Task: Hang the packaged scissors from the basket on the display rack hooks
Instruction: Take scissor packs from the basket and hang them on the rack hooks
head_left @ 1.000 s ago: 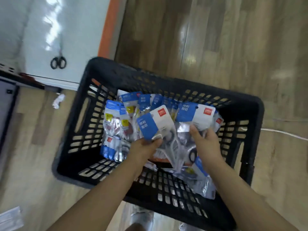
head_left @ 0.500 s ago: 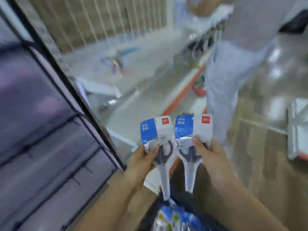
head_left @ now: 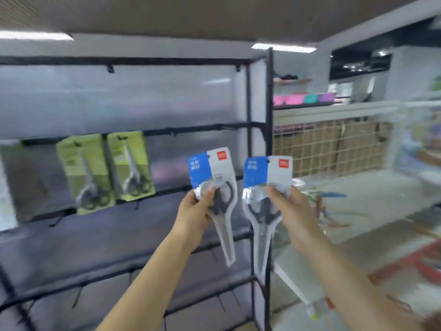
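Both hands, left (head_left: 194, 211) and right (head_left: 292, 211), now pinch scissor packs (head_left: 212, 173) facing the rack (head_left: 259, 125), basket gone

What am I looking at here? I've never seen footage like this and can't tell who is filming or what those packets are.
No machine is involved: a person wears a camera on the head, so you see their own arms from above. The left hand grips one blue-and-white scissors pack and the right hand grips a second scissors pack. In front stands a black display rack with hooks; two green scissors packs already hang there. The picture is blurred from motion.
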